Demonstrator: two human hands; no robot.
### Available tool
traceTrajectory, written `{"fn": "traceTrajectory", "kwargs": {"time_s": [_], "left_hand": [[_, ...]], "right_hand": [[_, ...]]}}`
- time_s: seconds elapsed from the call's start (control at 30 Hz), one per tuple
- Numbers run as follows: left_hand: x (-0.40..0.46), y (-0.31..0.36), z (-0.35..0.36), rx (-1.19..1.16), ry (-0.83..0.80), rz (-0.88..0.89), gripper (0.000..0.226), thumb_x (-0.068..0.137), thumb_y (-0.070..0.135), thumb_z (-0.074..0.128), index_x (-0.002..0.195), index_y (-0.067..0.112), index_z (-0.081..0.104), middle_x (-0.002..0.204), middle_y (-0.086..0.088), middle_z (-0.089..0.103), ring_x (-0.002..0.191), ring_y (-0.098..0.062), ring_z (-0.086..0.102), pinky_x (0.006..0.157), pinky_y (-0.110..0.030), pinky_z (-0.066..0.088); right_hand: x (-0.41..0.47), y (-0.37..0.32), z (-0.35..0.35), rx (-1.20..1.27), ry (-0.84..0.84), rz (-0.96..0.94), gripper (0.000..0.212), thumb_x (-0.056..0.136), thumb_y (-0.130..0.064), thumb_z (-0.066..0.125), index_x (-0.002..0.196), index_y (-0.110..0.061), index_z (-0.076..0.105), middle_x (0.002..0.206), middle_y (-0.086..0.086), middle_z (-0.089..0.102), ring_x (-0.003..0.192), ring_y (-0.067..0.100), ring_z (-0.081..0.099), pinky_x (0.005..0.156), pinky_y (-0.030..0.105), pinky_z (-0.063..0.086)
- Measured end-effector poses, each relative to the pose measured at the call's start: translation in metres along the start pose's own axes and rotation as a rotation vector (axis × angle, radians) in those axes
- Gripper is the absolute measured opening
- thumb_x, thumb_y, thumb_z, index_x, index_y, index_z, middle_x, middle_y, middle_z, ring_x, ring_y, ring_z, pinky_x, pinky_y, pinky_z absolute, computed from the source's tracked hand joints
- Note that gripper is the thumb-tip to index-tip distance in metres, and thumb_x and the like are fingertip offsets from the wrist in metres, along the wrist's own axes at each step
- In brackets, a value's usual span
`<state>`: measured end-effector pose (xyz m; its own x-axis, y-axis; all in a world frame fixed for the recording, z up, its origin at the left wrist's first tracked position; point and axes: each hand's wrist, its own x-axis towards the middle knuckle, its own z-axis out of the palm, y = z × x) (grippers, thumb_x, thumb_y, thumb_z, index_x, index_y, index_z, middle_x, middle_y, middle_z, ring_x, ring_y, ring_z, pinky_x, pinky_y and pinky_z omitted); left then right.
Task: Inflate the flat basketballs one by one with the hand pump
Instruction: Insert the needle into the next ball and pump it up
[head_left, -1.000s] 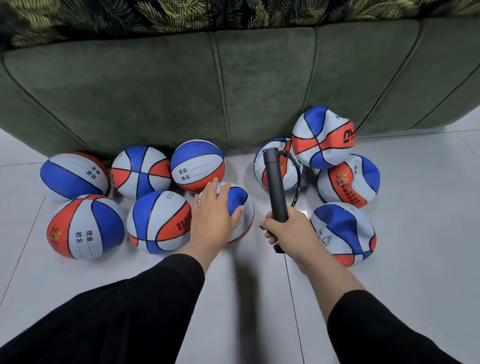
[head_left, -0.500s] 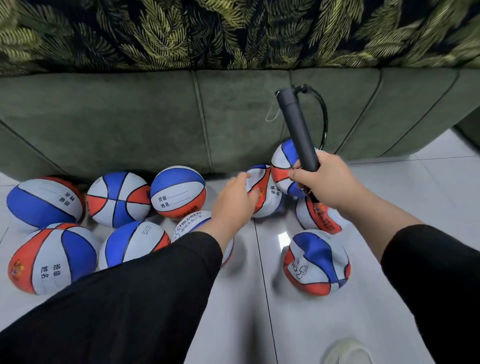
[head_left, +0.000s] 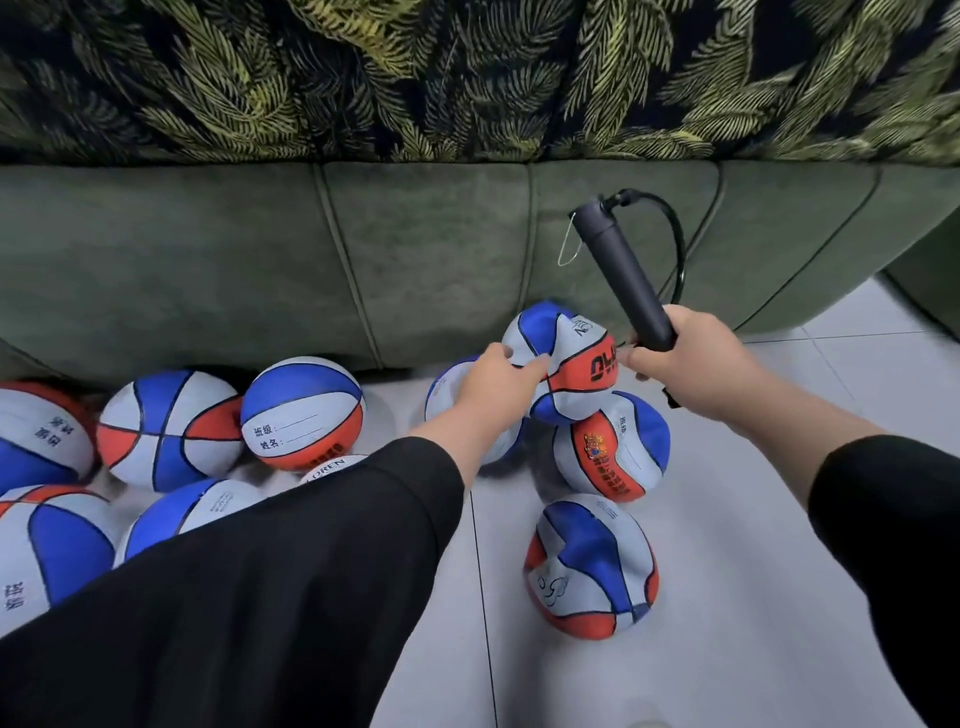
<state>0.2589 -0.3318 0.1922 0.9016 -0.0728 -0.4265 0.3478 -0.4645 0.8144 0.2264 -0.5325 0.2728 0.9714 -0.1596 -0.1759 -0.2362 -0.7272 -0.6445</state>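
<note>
Your left hand (head_left: 496, 382) pinches a flat ball (head_left: 563, 364).
Your right hand (head_left: 691, 364) grips the pump (head_left: 623, 275), tilted upward.

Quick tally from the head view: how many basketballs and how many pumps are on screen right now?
Basketballs: 10
Pump: 1
Total: 11

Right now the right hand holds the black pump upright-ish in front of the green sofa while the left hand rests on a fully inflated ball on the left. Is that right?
Not quite. In the head view the left hand grips a crumpled, flat basketball in the right-hand cluster, not an inflated one on the left. The rest holds: the right hand holds the black pump before the green sofa.
</note>
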Motion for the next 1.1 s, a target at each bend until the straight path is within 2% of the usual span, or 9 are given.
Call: {"fn": "traceTrajectory", "kwargs": {"time_s": [0.13,0.3,0.33,0.4,0.47,0.63,0.8,0.93,1.1], "left_hand": [[0.011,0.021,0.030,-0.105,0.009,-0.139,0.086,0.093,0.064,0.062,0.151,0.005,0.040,0.143,-0.011,0.056,0.129,-0.032,0.054,0.103,-0.035,0.045],[0.030,0.057,0.061,-0.045,0.066,-0.325,0.085,0.088,0.081,0.052,0.139,0.013,0.057,0.117,-0.009,0.064,0.103,-0.028,0.061,0.093,-0.038,0.048],[0.032,0.062,0.068,-0.042,0.104,-0.354,0.085,0.087,0.081,0.054,0.143,0.016,0.053,0.130,-0.012,0.059,0.115,-0.031,0.058,0.099,-0.042,0.047],[0.036,0.068,0.080,-0.054,0.209,-0.395,0.097,0.083,0.076,0.065,0.154,0.017,0.036,0.165,-0.019,0.023,0.147,-0.038,0.032,0.115,-0.053,0.033],[0.037,0.068,0.084,-0.071,0.267,-0.412,0.109,0.080,0.070,0.074,0.159,0.018,0.020,0.171,-0.018,0.001,0.154,-0.040,0.016,0.118,-0.058,0.023],[0.056,0.051,0.086,-0.127,0.275,-0.447,0.124,0.080,0.065,0.073,0.165,0.021,-0.007,0.168,-0.019,0.010,0.151,-0.043,0.021,0.120,-0.059,0.024],[0.059,0.045,0.077,-0.175,0.217,-0.485,0.125,0.079,0.072,0.069,0.165,0.022,-0.006,0.170,-0.017,0.012,0.151,-0.043,0.025,0.121,-0.058,0.025],[0.051,0.044,0.072,-0.265,0.235,-0.437,0.116,0.077,0.064,0.068,0.164,0.026,0.001,0.158,-0.018,0.033,0.126,-0.044,0.050,0.107,-0.055,0.044],[0.025,0.035,0.051,-0.489,0.230,-0.336,0.110,0.073,0.056,0.067,0.163,0.037,0.005,0.140,-0.009,0.057,0.112,-0.033,0.061,0.100,-0.051,0.051]], "right_hand": [[0.013,0.011,0.003,0.069,0.020,0.014,0.017,0.088,-0.026,0.077,0.092,-0.017,0.062,0.077,0.009,0.071,0.062,0.024,0.055,0.059,0.040,0.051],[0.021,0.025,0.010,0.101,-0.046,0.014,0.019,0.090,-0.020,0.075,0.098,-0.009,0.062,0.086,0.017,0.069,0.063,0.019,0.050,0.057,0.030,0.043],[0.023,0.026,0.010,0.117,-0.058,0.016,0.019,0.090,-0.020,0.075,0.099,-0.008,0.062,0.087,0.018,0.068,0.063,0.020,0.049,0.056,0.030,0.043],[0.027,0.028,0.010,0.160,-0.059,0.025,0.019,0.090,-0.019,0.075,0.099,-0.009,0.062,0.086,0.018,0.067,0.066,0.021,0.050,0.052,0.029,0.042],[0.032,0.031,0.009,0.185,-0.039,0.029,0.021,0.089,-0.021,0.076,0.099,-0.009,0.062,0.088,0.021,0.068,0.068,0.022,0.051,0.055,0.031,0.043],[0.041,0.036,0.007,0.215,-0.008,0.039,0.018,0.089,-0.023,0.076,0.097,-0.015,0.062,0.093,0.022,0.070,0.070,0.022,0.053,0.061,0.035,0.046],[0.039,0.037,0.005,0.204,-0.046,0.028,0.020,0.091,-0.025,0.076,0.100,-0.015,0.061,0.094,0.021,0.071,0.068,0.023,0.053,0.054,0.031,0.044],[0.036,0.035,0.000,0.214,-0.049,0.010,0.018,0.091,-0.026,0.076,0.098,-0.018,0.062,0.089,0.016,0.072,0.069,0.024,0.056,0.056,0.034,0.049],[0.032,0.018,-0.008,0.244,-0.026,-0.025,0.016,0.090,-0.025,0.076,0.097,-0.018,0.063,0.089,0.016,0.072,0.073,0.022,0.059,0.064,0.040,0.053]]}}
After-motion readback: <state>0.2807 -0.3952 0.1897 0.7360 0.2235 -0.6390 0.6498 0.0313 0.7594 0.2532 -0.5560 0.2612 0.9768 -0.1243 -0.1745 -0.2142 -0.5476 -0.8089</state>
